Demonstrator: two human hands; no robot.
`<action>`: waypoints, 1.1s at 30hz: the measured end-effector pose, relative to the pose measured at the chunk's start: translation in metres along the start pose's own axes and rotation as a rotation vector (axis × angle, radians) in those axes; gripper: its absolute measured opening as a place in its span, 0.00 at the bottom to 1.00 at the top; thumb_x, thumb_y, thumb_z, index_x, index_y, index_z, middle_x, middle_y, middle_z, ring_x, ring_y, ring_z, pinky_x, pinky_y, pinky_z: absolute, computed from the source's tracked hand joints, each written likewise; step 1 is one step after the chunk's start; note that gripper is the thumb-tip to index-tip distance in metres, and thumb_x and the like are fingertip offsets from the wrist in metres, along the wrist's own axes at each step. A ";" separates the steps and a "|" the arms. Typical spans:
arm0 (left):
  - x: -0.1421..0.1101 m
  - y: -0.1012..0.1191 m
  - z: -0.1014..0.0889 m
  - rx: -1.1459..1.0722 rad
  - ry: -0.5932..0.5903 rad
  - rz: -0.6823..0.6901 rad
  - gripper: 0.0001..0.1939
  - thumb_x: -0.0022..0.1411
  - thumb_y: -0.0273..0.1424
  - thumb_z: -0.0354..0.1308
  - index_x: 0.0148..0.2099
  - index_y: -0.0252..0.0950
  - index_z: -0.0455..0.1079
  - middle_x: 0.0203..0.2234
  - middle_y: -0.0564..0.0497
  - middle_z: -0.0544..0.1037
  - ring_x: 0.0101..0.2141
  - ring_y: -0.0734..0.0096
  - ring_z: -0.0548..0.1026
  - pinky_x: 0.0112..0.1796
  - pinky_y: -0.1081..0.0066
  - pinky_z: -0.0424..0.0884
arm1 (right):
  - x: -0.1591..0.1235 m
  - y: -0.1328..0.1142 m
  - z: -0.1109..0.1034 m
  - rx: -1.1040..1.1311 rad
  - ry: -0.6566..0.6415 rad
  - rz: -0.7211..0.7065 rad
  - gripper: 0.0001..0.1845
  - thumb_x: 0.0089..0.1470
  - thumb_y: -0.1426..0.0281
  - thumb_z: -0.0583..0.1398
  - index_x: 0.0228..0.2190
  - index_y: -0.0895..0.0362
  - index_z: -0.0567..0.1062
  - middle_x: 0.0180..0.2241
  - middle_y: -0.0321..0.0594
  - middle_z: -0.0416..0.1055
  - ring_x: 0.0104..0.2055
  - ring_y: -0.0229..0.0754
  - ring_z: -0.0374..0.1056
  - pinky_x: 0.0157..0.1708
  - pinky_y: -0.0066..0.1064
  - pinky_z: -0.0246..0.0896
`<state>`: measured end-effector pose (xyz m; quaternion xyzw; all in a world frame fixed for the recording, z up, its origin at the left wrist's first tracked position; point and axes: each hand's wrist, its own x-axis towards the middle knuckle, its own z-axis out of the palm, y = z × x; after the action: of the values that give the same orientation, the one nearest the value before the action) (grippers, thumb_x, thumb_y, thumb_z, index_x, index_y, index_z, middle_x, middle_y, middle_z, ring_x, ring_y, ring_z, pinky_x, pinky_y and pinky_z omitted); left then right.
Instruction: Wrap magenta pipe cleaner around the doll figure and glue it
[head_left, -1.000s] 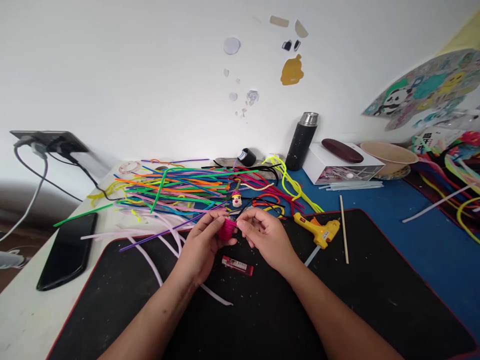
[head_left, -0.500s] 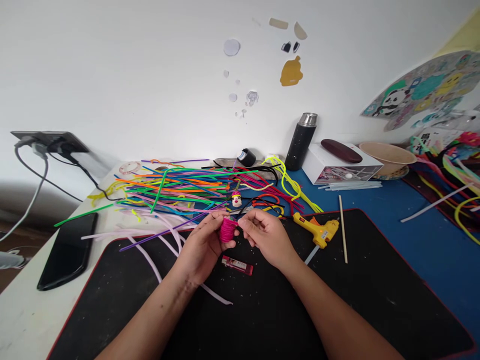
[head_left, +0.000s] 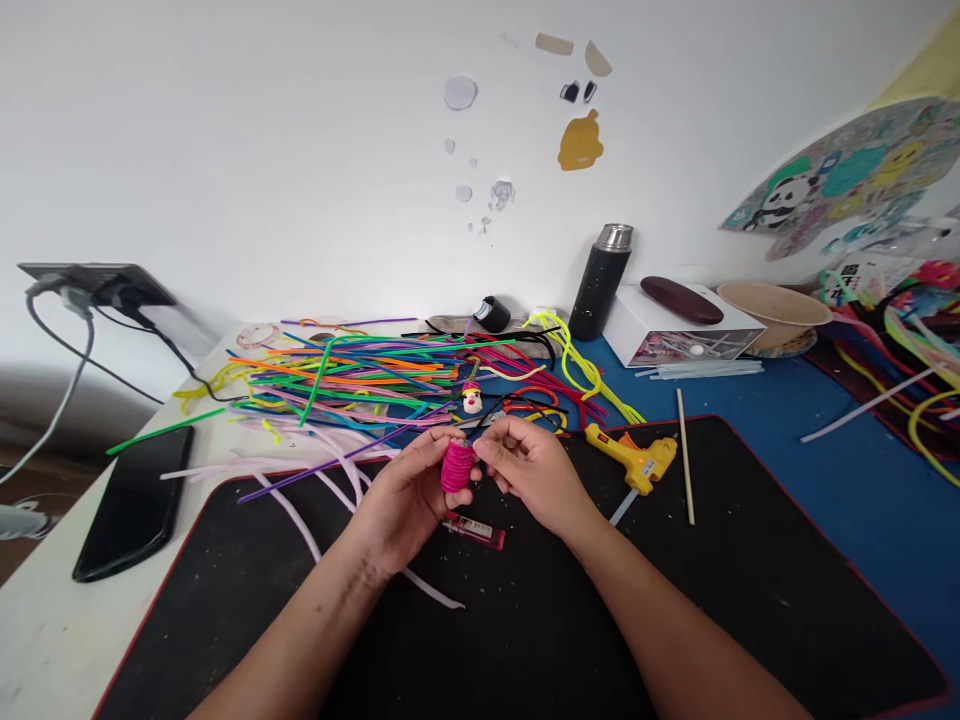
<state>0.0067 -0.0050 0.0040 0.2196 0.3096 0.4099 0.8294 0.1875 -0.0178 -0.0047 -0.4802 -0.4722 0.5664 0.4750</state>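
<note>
One pink coil (head_left: 457, 469), one flask (head_left: 601, 287)

Fuzzy, ridged coil (head_left: 457, 467), matt black mat (head_left: 720, 560), glossy plastic glue gun (head_left: 637, 462)

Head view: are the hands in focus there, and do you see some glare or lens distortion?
In the head view, the left hand, right hand and pink coil look fairly sharp; also there, a bright glint on the metal cap; toward that view's right edge, the sticker panel seems stretched, likely wide-angle distortion.
</note>
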 end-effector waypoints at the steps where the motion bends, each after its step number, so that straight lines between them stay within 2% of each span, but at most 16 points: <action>1: 0.000 0.000 0.000 -0.002 -0.006 -0.002 0.10 0.59 0.29 0.74 0.41 0.33 0.79 0.30 0.47 0.82 0.31 0.65 0.82 0.27 0.75 0.81 | 0.000 0.000 0.000 0.007 -0.005 0.002 0.24 0.53 0.47 0.71 0.31 0.55 0.75 0.24 0.32 0.73 0.20 0.34 0.61 0.21 0.28 0.55; 8: 0.001 0.000 -0.003 -0.015 -0.040 -0.015 0.10 0.60 0.30 0.74 0.43 0.34 0.81 0.31 0.47 0.83 0.32 0.66 0.83 0.28 0.75 0.82 | 0.000 -0.002 0.001 0.043 -0.031 0.007 0.25 0.53 0.47 0.71 0.32 0.55 0.74 0.23 0.32 0.73 0.20 0.33 0.61 0.20 0.27 0.54; 12: 0.000 0.000 -0.004 -0.034 -0.039 -0.035 0.14 0.59 0.30 0.76 0.47 0.33 0.81 0.31 0.47 0.83 0.32 0.66 0.83 0.28 0.75 0.82 | -0.001 -0.003 0.001 0.061 -0.055 -0.003 0.24 0.54 0.48 0.71 0.34 0.55 0.75 0.23 0.32 0.73 0.20 0.34 0.61 0.19 0.27 0.52; 18: -0.002 0.001 -0.005 -0.031 -0.078 -0.069 0.16 0.59 0.33 0.76 0.47 0.31 0.82 0.33 0.46 0.83 0.31 0.68 0.82 0.27 0.76 0.81 | -0.004 -0.007 0.001 0.096 -0.187 -0.056 0.20 0.60 0.54 0.69 0.45 0.56 0.82 0.26 0.33 0.73 0.22 0.34 0.62 0.20 0.27 0.52; 23: -0.003 0.002 -0.008 -0.049 -0.092 -0.113 0.16 0.58 0.32 0.77 0.47 0.31 0.81 0.30 0.46 0.83 0.28 0.69 0.82 0.27 0.78 0.80 | -0.005 -0.004 -0.001 0.108 -0.245 -0.039 0.23 0.60 0.57 0.69 0.53 0.55 0.82 0.29 0.33 0.73 0.22 0.32 0.59 0.21 0.27 0.52; 26: -0.003 0.002 -0.009 -0.063 -0.077 -0.131 0.19 0.59 0.31 0.76 0.51 0.32 0.80 0.30 0.46 0.83 0.28 0.69 0.82 0.27 0.78 0.79 | -0.004 0.001 -0.001 0.104 -0.239 -0.043 0.22 0.60 0.57 0.70 0.52 0.55 0.83 0.32 0.36 0.75 0.21 0.31 0.59 0.20 0.28 0.52; 30: -0.005 0.002 -0.008 -0.079 -0.096 -0.149 0.25 0.58 0.30 0.76 0.57 0.33 0.78 0.30 0.46 0.83 0.28 0.69 0.83 0.27 0.78 0.79 | -0.003 0.004 0.000 0.141 -0.249 -0.030 0.19 0.59 0.58 0.71 0.47 0.55 0.83 0.29 0.34 0.74 0.21 0.31 0.59 0.20 0.27 0.51; 33: -0.004 0.001 -0.007 -0.082 -0.110 -0.145 0.25 0.58 0.30 0.77 0.56 0.33 0.79 0.30 0.47 0.83 0.27 0.69 0.83 0.27 0.78 0.79 | -0.003 0.002 0.001 0.174 -0.248 -0.011 0.18 0.56 0.57 0.72 0.43 0.55 0.82 0.27 0.33 0.73 0.21 0.32 0.60 0.20 0.28 0.52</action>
<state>-0.0007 -0.0068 0.0014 0.1846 0.2615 0.3486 0.8809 0.1871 -0.0212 -0.0058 -0.3608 -0.4791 0.6575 0.4560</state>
